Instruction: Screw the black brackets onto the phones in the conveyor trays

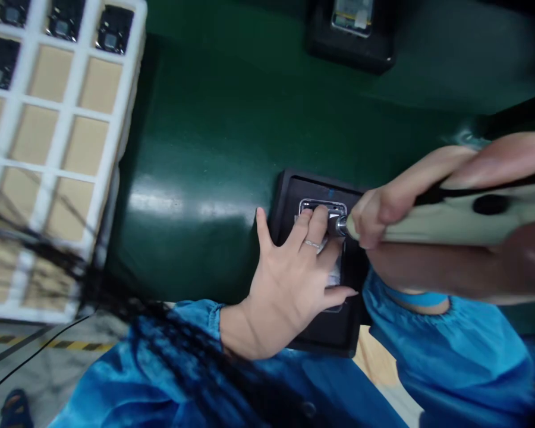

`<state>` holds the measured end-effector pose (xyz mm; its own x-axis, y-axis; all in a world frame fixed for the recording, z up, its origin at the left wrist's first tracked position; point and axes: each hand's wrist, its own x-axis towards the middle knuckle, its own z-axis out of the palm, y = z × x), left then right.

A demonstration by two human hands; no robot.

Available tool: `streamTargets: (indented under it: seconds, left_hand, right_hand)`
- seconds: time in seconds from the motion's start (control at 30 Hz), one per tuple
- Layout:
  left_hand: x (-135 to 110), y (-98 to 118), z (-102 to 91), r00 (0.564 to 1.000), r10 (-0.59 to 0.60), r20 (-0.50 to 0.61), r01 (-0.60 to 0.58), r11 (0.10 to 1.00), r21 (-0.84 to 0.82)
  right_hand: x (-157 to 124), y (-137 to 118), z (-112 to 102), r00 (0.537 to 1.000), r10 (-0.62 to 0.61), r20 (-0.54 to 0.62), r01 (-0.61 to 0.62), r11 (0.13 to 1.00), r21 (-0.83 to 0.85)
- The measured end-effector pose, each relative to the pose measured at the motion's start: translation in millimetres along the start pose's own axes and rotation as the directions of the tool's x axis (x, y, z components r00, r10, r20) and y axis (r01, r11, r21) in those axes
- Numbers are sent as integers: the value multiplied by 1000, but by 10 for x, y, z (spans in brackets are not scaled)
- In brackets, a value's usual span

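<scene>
- Your left hand lies palm down over the device, thumb and little finger spread wide, middle fingers closer together; that likely steadies it.
- The device sits in a black fixture on the near side, whose raised rim probably limits sliding.
- Your right hand wraps a pale driver, fingers closed around its barrel, those in front near the tip, presumably for control.
- The driver lies nearly level in view, its metal tip just beside your left fingers; you can't tell whether it touches a screw.
- Under you is a dark green work surface, shiny toward the left.
- At left, a white foam tray keeps black modules apart in its far compartments.
- On the far side, a second fixture holds another device.
- Near left, striped tape and a cable cross the floor.
</scene>
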<state>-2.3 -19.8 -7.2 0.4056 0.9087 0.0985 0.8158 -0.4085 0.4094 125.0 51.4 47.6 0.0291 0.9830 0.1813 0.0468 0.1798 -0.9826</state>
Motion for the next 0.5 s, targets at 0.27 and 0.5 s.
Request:
streamTargets:
  seconds: [0.27,0.5]
  left_hand:
    - [-40,-25,19,999,13,-41,-10,998,65]
    - [-310,62,-129,994,84,-66,-59,945,321]
  right_hand:
    - [8,96,177,994,-110,1,109,986,126]
    - [76,47,83,987,-162,-19,163,966,203]
